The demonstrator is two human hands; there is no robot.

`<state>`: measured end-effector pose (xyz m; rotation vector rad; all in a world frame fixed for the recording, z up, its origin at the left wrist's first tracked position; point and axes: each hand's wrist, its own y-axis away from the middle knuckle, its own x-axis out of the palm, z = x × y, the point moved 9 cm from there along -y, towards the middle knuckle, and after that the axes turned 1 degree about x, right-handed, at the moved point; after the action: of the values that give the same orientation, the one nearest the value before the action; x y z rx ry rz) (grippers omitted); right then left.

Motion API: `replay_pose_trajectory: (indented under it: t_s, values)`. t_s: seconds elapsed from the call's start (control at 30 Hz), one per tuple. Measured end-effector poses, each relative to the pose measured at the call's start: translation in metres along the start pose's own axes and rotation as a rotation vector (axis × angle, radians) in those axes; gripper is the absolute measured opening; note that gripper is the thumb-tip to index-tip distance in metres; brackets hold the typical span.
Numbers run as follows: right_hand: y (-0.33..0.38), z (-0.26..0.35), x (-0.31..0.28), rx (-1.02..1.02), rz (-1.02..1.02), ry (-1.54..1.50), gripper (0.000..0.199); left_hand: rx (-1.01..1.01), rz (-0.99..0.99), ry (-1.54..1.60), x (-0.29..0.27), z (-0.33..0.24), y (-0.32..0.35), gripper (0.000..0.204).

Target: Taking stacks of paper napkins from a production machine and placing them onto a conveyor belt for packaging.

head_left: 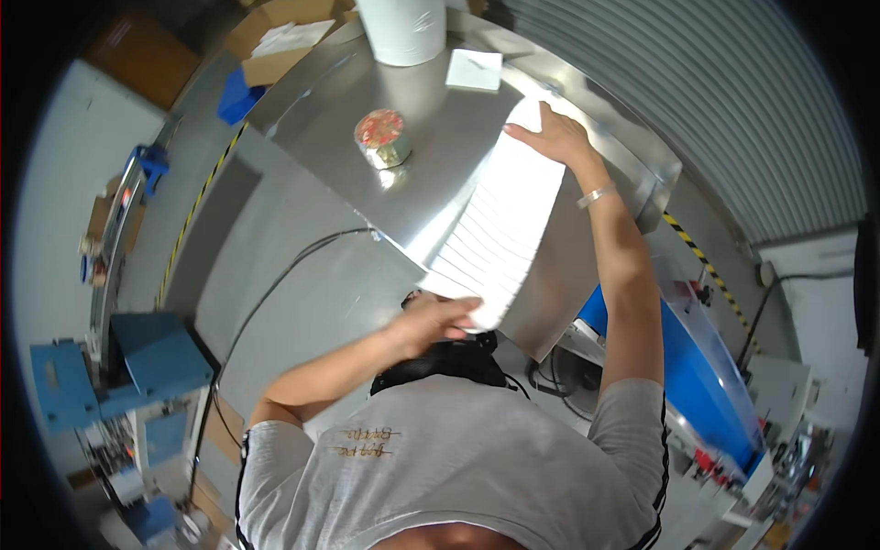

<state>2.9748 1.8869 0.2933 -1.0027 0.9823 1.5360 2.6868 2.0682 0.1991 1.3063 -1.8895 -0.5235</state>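
Observation:
A long white strip of what look like overlapping flat sheets (500, 225) slants across the metal table, with thin dark lines running across its near half. At its near end, by the table's front edge, my left hand (435, 323) pinches the corner, thumb on top and fingers underneath. My right hand (557, 137) grips the far end, its thumb across the top surface and its fingers at the far right edge. A roll of shiny tape (383, 139) with a red-patterned top stands to the left of the strip, apart from both hands.
The metal table (316, 124) has a raised rim. At its back stand a white cylinder (403, 32) and a small white square pad (474, 70). An open cardboard box (275, 41) lies beyond. A blue conveyor (701, 367) is at right; a black cable (275, 284) crosses the floor.

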Motion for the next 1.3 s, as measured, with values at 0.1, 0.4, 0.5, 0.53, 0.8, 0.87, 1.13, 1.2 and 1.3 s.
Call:
replay_pose_trajectory:
  t_s: [0.1,0.4,0.5,0.53,0.8,0.87,1.13,1.2,1.3]
  values:
    - [-0.005,0.053,0.017,-0.242,0.045,0.046,0.095,0.050,0.228,0.257,0.067,0.027,0.007,0.047]
    - [0.053,0.192,0.056,-0.813,0.129,0.062,0.080,-0.143,0.476,0.590,0.145,0.091,0.018,0.057]
    - [0.054,0.188,0.055,-0.949,-0.146,0.030,0.072,-0.130,0.425,0.628,0.154,0.088,0.020,0.049]
    - [0.071,0.193,0.035,-1.043,-0.377,0.008,0.070,-0.128,0.426,0.629,0.155,0.089,0.019,0.049]
    - [0.167,0.038,-0.066,-0.409,-0.552,-0.215,0.041,-0.017,0.485,0.749,0.157,0.080,-0.005,0.033]
    - [0.200,-0.021,-0.058,-0.134,-0.457,-0.208,0.036,0.014,0.532,0.808,0.156,0.073,-0.008,0.029]
    - [0.298,-0.084,0.076,0.192,0.177,-0.789,0.063,-0.076,0.495,0.004,0.166,0.068,0.009,0.043]
    - [0.302,-0.084,0.080,0.181,0.020,-0.882,0.060,0.673,0.436,-0.558,0.178,0.015,0.038,0.035]
    - [0.309,-0.098,0.085,0.218,-0.147,-0.798,0.057,1.530,-0.078,-1.219,0.193,-0.041,0.087,0.041]
